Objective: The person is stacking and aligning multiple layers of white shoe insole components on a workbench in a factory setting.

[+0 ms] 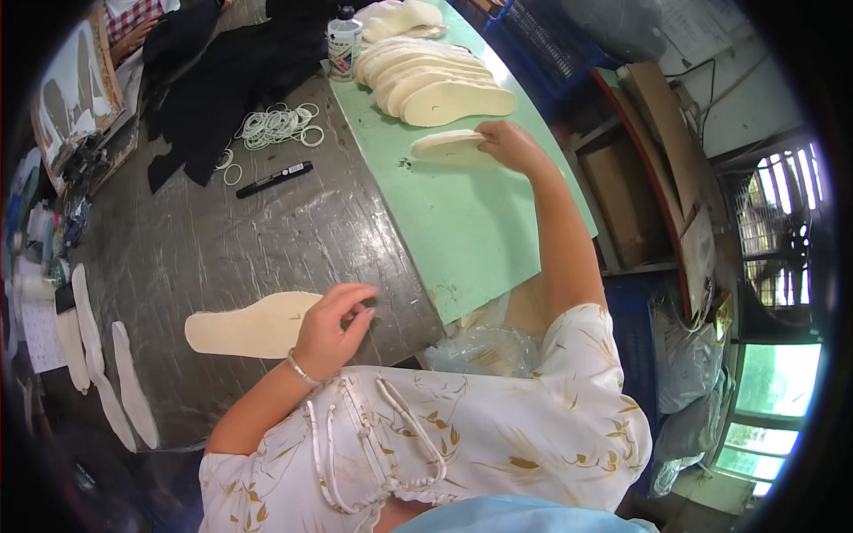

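Left hand (333, 329): fingertips smeared, and it covers the near end of the insole (244, 329) to its left; contact unclear. Right hand (514, 147) hides the gripped end of the held piece (451, 147); can't tell if one layer or several. Stack (458, 102) just beyond the right hand: lower ones mostly overlapped, no reliable count. Bag (484, 351) between the hands runs behind the shirt (498, 417), contents unclear. Far ahead of left hand: black cloth (235, 80) and co-worker's sleeve (133, 11) cut by top edge.
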